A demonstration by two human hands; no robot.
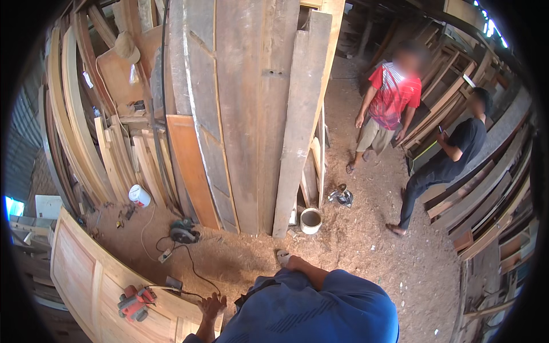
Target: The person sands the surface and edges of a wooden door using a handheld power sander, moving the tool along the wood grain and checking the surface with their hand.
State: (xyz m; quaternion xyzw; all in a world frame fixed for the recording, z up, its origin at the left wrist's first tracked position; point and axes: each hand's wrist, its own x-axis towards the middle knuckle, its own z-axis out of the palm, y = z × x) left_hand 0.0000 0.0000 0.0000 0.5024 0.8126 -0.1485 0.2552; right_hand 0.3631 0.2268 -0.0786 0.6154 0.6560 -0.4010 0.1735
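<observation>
A panelled wooden door [108, 291] lies at the lower left, with a red electric planer [136, 303] resting on it. My left hand [212, 307] is at the door's near right edge, fingers apart and holding nothing that I can see. Beside that hand a dark power cord [200, 274] runs past a small dark block [174, 283] at the door's edge. My right forearm [306, 273] comes out of a blue sleeve and bends in toward my body; its hand is hidden. A sandalled foot [282, 257] shows just beyond it.
Tall boards [246, 114] stand upright ahead. A green circular saw [184, 231], a white bucket [139, 196], an open pail [311, 220] and another tool [341, 195] sit on the dusty floor. A person in red [394, 94] and one in black [457, 148] stand at right.
</observation>
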